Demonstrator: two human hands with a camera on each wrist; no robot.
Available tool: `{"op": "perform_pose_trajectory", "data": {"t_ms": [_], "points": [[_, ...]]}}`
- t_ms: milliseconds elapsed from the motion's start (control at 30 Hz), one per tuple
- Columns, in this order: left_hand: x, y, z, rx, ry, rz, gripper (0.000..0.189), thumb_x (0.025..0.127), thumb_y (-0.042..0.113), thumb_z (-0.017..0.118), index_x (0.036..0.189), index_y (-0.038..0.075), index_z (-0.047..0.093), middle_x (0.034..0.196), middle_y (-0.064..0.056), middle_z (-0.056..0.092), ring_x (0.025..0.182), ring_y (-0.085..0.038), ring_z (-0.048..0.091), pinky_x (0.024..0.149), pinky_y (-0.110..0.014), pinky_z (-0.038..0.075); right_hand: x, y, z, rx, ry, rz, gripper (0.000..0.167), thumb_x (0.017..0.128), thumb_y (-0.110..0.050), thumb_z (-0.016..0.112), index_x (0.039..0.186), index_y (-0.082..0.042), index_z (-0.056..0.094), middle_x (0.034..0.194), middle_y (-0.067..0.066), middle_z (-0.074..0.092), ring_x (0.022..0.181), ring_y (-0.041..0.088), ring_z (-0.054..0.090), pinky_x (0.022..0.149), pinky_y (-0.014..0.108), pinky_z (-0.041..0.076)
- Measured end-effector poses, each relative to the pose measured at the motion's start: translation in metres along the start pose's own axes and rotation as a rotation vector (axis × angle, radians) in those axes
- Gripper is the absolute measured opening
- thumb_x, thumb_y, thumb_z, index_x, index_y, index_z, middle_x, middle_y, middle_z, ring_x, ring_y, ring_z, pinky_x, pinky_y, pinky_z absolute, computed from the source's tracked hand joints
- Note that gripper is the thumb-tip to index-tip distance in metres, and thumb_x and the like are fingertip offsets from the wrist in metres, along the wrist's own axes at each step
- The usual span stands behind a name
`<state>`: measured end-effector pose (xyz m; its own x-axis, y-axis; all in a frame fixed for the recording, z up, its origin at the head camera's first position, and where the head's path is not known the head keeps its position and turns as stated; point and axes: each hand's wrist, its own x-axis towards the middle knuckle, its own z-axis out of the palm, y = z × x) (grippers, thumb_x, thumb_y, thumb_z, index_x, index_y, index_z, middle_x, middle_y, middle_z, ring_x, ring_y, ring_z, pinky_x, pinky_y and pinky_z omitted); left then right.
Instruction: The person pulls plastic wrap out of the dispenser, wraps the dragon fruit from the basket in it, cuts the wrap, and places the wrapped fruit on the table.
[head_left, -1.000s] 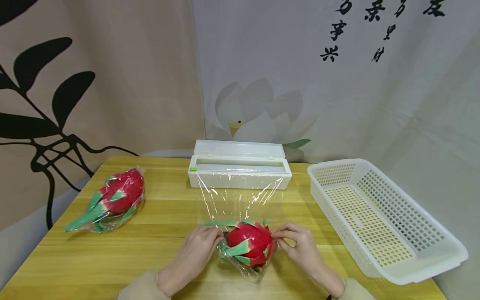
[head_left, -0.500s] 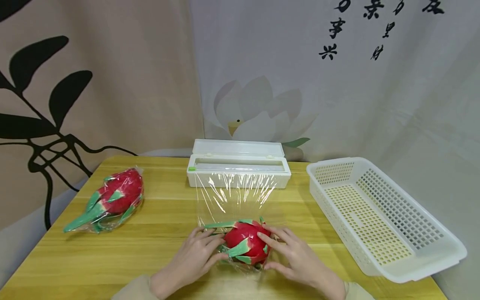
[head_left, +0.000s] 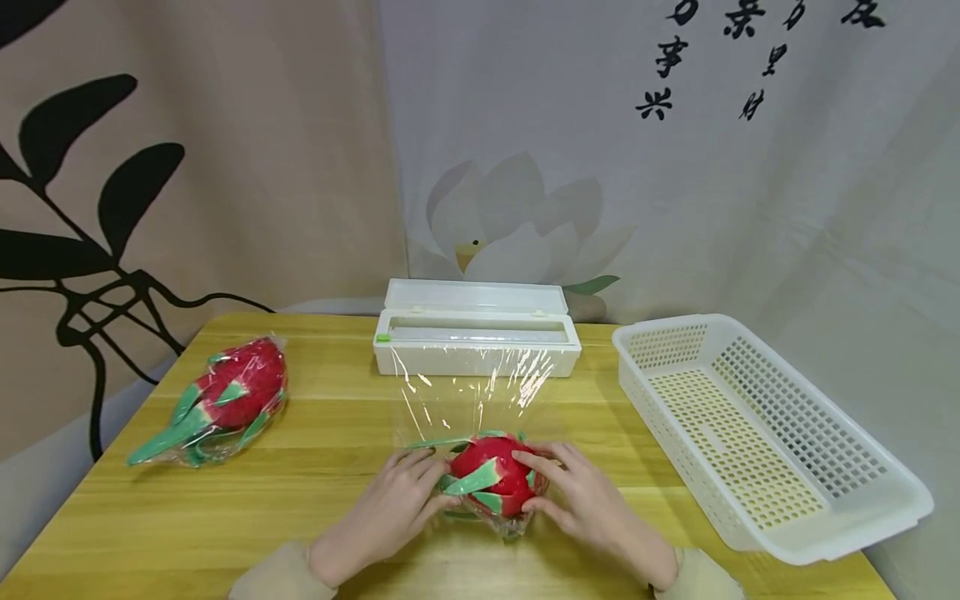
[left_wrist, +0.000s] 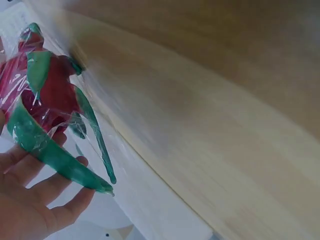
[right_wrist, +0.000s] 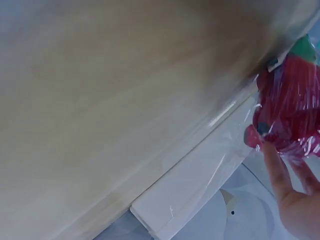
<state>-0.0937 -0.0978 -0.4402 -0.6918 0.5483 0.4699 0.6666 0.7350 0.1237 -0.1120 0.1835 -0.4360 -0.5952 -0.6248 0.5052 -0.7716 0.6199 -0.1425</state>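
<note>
A red dragon fruit (head_left: 504, 460) with green leaf tips lies wrapped in clear cling film in front of me in the head view. My left hand (head_left: 396, 504) holds its left end, thumb in front and fingers behind. In the left wrist view, the fingers spread beneath a long green leaf (left_wrist: 55, 160). At the right end, my right hand (head_left: 581, 498) grips the fruit between thumb and fingers. Loose film bunches at the fruit's near side. A sheet of cling film (head_left: 461, 408) runs from the fruit back to a white film dispenser (head_left: 386, 357) with its lid up.
Another film-wrapped dragon fruit (head_left: 243, 387) lies on the wooden table (head_left: 330, 417) at the left. A white perforated basket (head_left: 675, 454) stands along the right side. Behind the table hangs a printed curtain (head_left: 525, 100).
Both hands have gone from pinching the film beside the fruit to holding the fruit itself. The fruit has rolled slightly away from me, and its loose film end has shifted.
</note>
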Motion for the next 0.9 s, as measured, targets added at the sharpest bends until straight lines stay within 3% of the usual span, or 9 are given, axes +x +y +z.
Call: {"op": "perform_pose_trajectory", "data": {"t_ms": [233, 433, 533, 767, 900], "points": [[0.013, -0.005, 0.001, -0.16, -0.038, -0.143, 0.037, 0.092, 0.039, 0.056, 0.107, 0.006, 0.066, 0.104, -0.008, 0.072, 0.101, -0.025, 0.067, 0.09, -0.044, 0.053, 0.016, 0.009, -0.005, 0.111, -0.063, 0.061, 0.058, 0.079, -0.036, 0.073, 0.13, -0.015, 0.056, 0.116, 0.002, 0.061, 0.1, 0.014, 0.061, 0.083, 0.032, 0.056], [0.029, -0.014, 0.007, -0.33, -0.091, -0.321, 0.037, 0.097, 0.033, 0.053, 0.11, 0.002, 0.066, 0.108, -0.011, 0.067, 0.1, -0.026, 0.064, 0.088, -0.041, 0.055, 0.032, 0.022, -0.003, 0.317, -0.169, 0.207, 0.053, 0.087, -0.03, 0.066, 0.129, -0.001, 0.052, 0.112, 0.009, 0.065, 0.091, 0.018, 0.065, 0.077, 0.028, 0.057], [0.033, -0.018, 0.011, -0.372, -0.119, -0.396, 0.035, 0.097, 0.033, 0.052, 0.104, 0.003, 0.069, 0.111, -0.008, 0.059, 0.1, -0.021, 0.057, 0.089, -0.039, 0.053, 0.037, 0.028, -0.001, 0.414, -0.226, 0.286, 0.053, 0.091, -0.028, 0.062, 0.13, 0.005, 0.049, 0.113, 0.016, 0.065, 0.091, 0.023, 0.066, 0.075, 0.025, 0.056], [0.036, -0.026, 0.014, -0.424, -0.127, -0.435, 0.027, 0.096, 0.032, 0.054, 0.085, 0.013, 0.069, 0.094, 0.002, 0.048, 0.086, -0.01, 0.043, 0.076, -0.027, 0.045, 0.044, 0.035, -0.001, 0.494, -0.274, 0.35, 0.053, 0.092, -0.028, 0.061, 0.131, 0.006, 0.049, 0.116, 0.019, 0.064, 0.095, 0.026, 0.065, 0.077, 0.025, 0.055], [0.037, -0.03, 0.015, -0.447, -0.124, -0.463, 0.03, 0.096, 0.032, 0.054, 0.094, 0.007, 0.071, 0.092, 0.003, 0.05, 0.081, -0.008, 0.044, 0.071, -0.022, 0.045, 0.047, 0.037, 0.001, 0.522, -0.28, 0.385, 0.049, 0.093, -0.025, 0.06, 0.131, 0.005, 0.05, 0.115, 0.019, 0.064, 0.094, 0.024, 0.065, 0.074, 0.022, 0.054]]}}
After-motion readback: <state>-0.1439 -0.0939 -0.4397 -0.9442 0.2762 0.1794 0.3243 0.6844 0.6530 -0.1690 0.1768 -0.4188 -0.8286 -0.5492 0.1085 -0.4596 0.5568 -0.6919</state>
